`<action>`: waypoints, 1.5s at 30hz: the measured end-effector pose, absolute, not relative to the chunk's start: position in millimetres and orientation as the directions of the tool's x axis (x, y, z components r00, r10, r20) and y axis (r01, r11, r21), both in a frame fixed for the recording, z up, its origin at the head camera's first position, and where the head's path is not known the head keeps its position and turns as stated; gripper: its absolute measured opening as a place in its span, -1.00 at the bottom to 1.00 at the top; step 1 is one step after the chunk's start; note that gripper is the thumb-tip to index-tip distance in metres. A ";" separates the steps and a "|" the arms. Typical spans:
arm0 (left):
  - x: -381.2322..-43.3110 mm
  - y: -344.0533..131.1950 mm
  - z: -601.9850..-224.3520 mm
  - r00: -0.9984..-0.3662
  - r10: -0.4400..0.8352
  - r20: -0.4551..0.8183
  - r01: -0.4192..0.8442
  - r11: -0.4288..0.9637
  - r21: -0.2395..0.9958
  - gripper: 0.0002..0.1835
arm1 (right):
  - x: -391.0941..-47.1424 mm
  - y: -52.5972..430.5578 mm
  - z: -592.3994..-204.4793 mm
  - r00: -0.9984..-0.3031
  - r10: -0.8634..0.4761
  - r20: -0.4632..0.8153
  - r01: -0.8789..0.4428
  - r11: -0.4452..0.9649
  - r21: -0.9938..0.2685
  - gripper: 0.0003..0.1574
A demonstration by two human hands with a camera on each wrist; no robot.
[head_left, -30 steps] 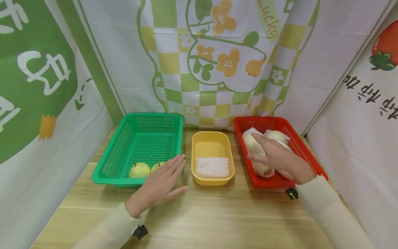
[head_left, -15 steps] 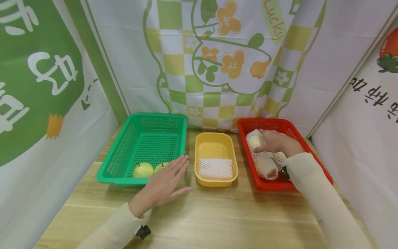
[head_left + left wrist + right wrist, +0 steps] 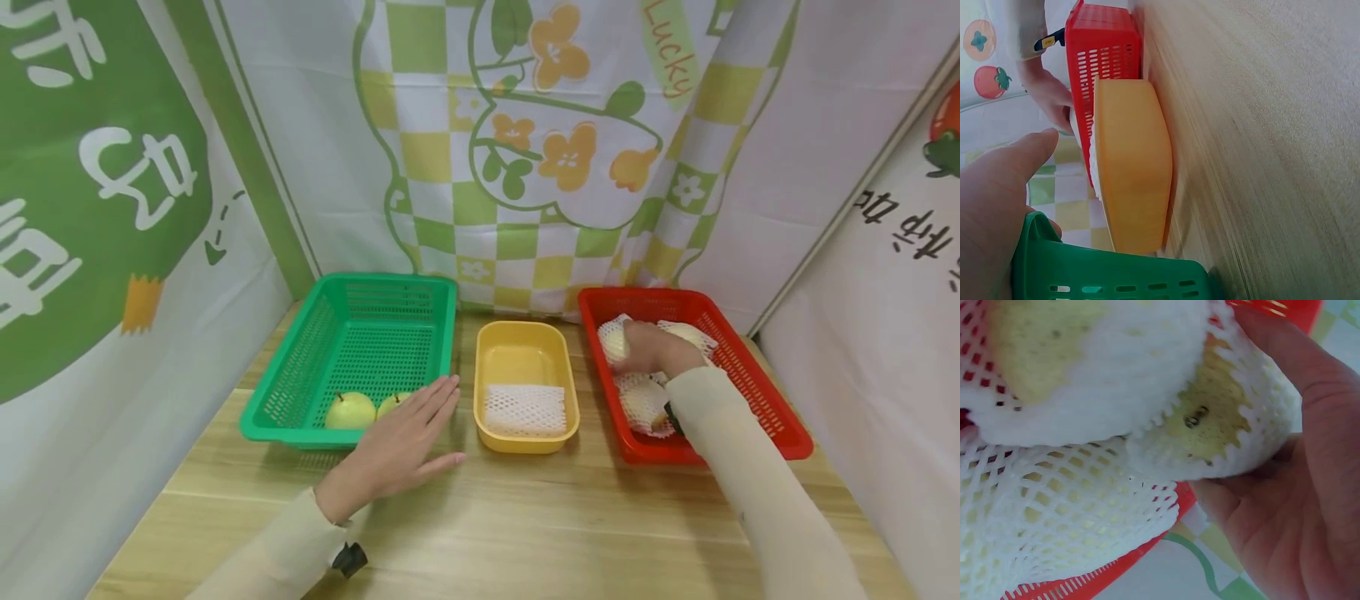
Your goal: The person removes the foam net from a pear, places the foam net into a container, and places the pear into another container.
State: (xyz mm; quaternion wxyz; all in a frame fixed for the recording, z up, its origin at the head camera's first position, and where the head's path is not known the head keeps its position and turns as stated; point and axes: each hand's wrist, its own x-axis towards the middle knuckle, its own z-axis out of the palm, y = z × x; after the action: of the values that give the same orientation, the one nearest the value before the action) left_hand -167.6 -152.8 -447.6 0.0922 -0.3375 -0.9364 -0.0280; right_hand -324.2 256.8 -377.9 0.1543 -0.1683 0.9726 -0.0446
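Observation:
Inside the red basket [image 3: 761,408] at the right, my right hand [image 3: 654,347] grips a pear [image 3: 1216,415] in a white foam net. In the right wrist view its thumb and fingers lie around the netted fruit. Other netted pears [image 3: 1066,506] lie against it; the hand hides part of the pile in the head view. My left hand [image 3: 396,443] lies with straight fingers at the near right corner of the green basket [image 3: 300,437]. Two bare pears, one [image 3: 350,411] in full view and one [image 3: 392,404] partly behind the hand, sit in that basket.
Between the baskets stands a yellow tub [image 3: 525,444] with white foam nets [image 3: 525,409] at its near end. All three containers stand on a wooden table [image 3: 547,525]. A patterned curtain [image 3: 517,242] hangs behind them, with printed cloth walls on both sides.
My right hand has lowered into the red basket and closed round a netted pear at its left side. The left hand keeps its place by the green basket. The head view has shifted slightly.

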 end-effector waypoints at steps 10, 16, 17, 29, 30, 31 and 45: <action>-167.6 -152.9 -447.0 -0.760 0.623 0.186 0.633 0.774 -0.006 -0.04 | -325.0 250.9 -384.9 -0.924 -0.316 -0.216 -0.307 0.949 -0.076 -0.01; -168.3 -152.6 -448.2 -0.755 0.626 0.194 0.637 0.771 -0.009 -0.05 | -325.2 256.4 -385.0 -0.930 -0.334 -0.154 -0.327 0.942 -0.068 -0.01; -168.4 -152.6 -448.5 -0.754 0.627 0.195 0.638 0.770 -0.009 -0.05 | -325.0 257.6 -383.8 -0.929 -0.344 -0.138 -0.336 0.939 -0.078 -0.03; -168.6 -152.1 -447.8 -0.751 0.628 0.203 0.642 0.767 0.002 -0.04 | -314.0 262.3 -340.5 -0.894 -0.447 -0.007 -0.443 0.887 -0.134 -0.31; -168.6 -152.1 -447.8 -0.750 0.628 0.205 0.642 0.767 -0.001 -0.04 | -312.8 261.7 -336.6 -0.885 -0.465 0.001 -0.461 0.877 -0.135 -0.29; -168.7 -152.0 -447.6 -0.749 0.629 0.208 0.642 0.766 -0.003 -0.04 | -310.9 260.9 -332.3 -0.877 -0.481 0.010 -0.478 0.868 -0.134 -0.25; -168.7 -152.3 -448.0 -0.749 0.632 0.197 0.642 0.766 -0.014 -0.03 | -253.6 221.0 -300.3 -0.769 -0.637 0.056 -0.635 0.752 -0.177 -0.10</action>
State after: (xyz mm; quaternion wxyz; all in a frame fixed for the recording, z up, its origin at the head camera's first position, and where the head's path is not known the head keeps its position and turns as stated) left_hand -168.7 -152.3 -448.0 0.0957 -0.3408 -0.9349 -0.0272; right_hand -253.6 221.0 -300.3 0.0038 -0.3397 0.9359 -0.0931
